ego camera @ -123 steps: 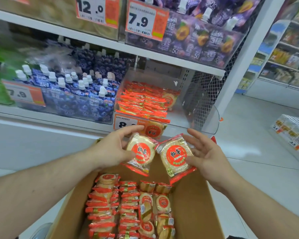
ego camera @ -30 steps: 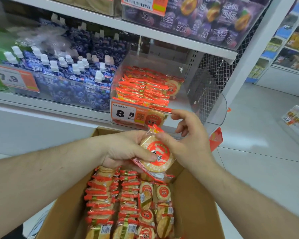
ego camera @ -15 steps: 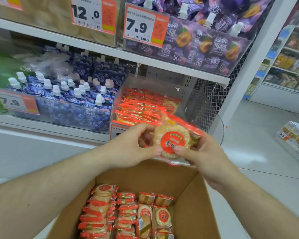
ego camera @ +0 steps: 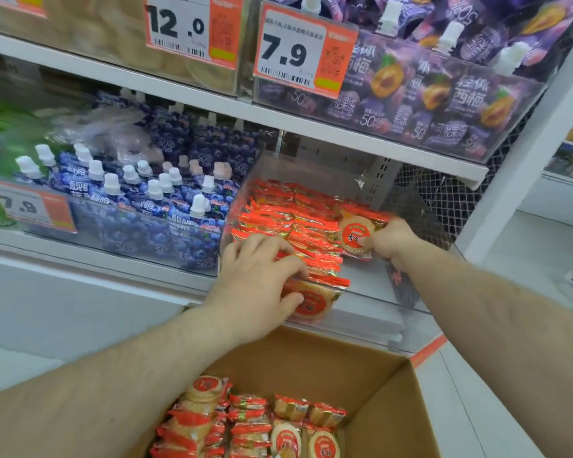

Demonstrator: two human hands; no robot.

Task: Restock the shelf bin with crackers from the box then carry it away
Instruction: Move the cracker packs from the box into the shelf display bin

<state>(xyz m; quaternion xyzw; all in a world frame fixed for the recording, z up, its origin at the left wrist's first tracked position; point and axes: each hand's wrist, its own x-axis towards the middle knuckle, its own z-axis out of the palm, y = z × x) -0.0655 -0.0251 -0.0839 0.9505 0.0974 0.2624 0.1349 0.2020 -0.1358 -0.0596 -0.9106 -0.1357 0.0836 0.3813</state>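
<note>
**Both hands at the cracker bin, open box below**

Seen from a head-worn camera: two bare forearms reaching up from an open cardboard box [ego camera: 387,408] to a clear shelf bin [ego camera: 407,196] on the middle shelf. Left hand [ego camera: 258,282] at the bin's front left corner, fingers curled over the front wall and onto the red-wrapped packs behind it, thumb pressing a round cracker pack [ego camera: 311,302] seen against that wall; whether that pack sits inside or outside the clear wall, impossible to tell. Right hand [ego camera: 391,241] further back in the bin, on its right side, pinching a second cracker pack [ego camera: 356,238] with the red round label facing the camera, held just beside the stacked packs [ego camera: 288,223] filling the bin's left and middle. Right part of the bin floor bare and white.

Below the bin, inside the box: more cracker packs [ego camera: 245,421] in rows along its left half, some on edge, some label-up, with brown cardboard showing on the box's right side.

Left of the bin, a neighbouring bin of blue spouted pouches [ego camera: 153,200] with white caps and a 7.9 price tag [ego camera: 30,204]. Above the bin, on the next shelf, purple plum-printed pouches [ego camera: 444,90] behind a second 7.9 tag [ego camera: 303,51], and a 12.0 tag [ego camera: 192,28] further left.
</note>
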